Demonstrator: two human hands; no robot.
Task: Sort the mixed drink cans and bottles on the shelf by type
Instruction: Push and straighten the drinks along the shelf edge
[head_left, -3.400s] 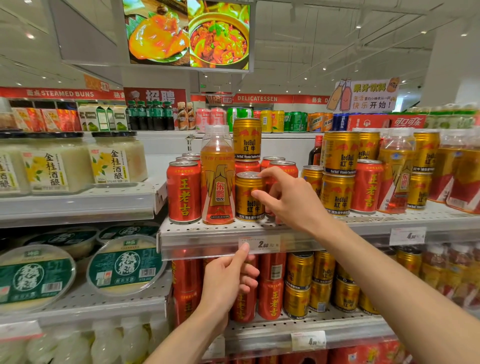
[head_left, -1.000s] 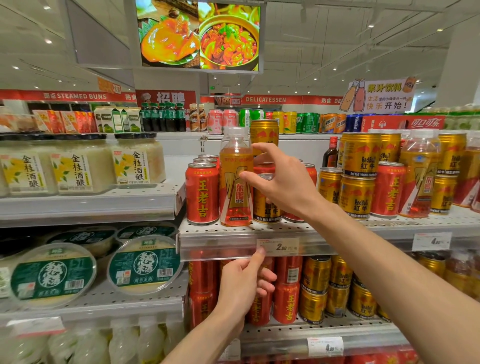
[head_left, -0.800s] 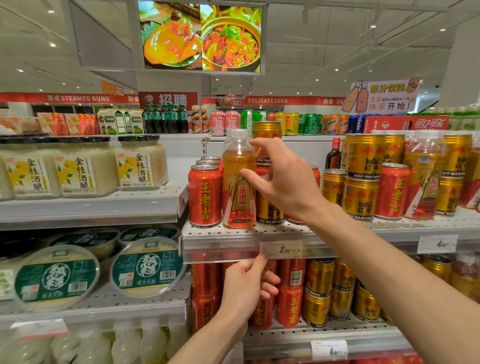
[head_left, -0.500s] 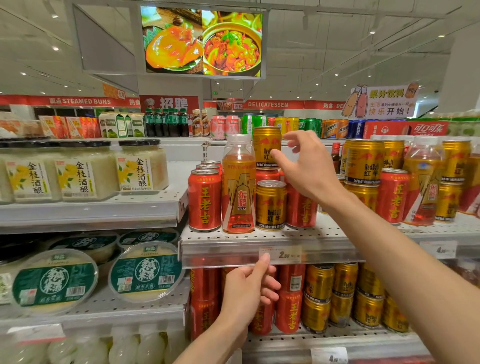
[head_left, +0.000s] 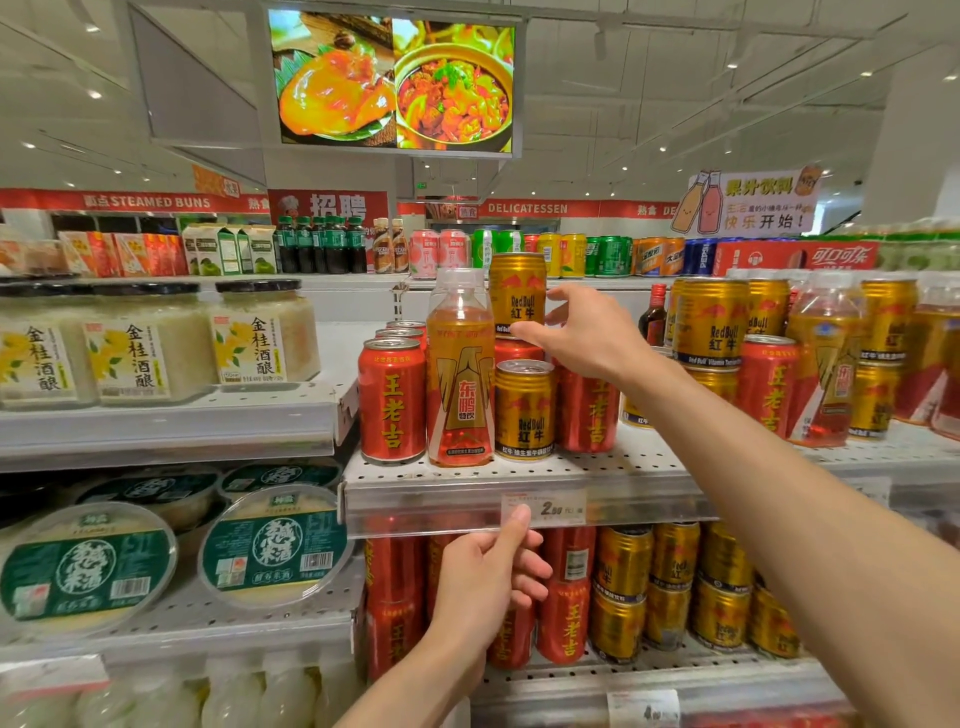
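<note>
The drinks shelf (head_left: 519, 475) holds a mixed front row: a red can (head_left: 392, 400), an orange sports-drink bottle (head_left: 460, 374), a short gold Red Bull can (head_left: 524, 410) and another red can (head_left: 589, 410). Behind them a tall gold Red Bull can (head_left: 517, 293) stands on top of a red can (head_left: 514, 351). My right hand (head_left: 576, 332) grips this tall can, thumb low on its front and fingers at its right side. My left hand (head_left: 488, 577) is below the shelf; its thumb touches the price strip (head_left: 543, 512), and its fingers are curled.
More gold cans (head_left: 711, 322), a red can (head_left: 769, 384) and bottles (head_left: 826, 364) stand to the right. Jars (head_left: 260, 338) and green-lidded tubs (head_left: 272, 545) fill the left shelves. Red and gold cans (head_left: 623, 571) pack the shelf below.
My right hand let go of the short gold can at the shelf front and rose to the tall gold can stacked behind it. My left hand stayed at the price strip.
</note>
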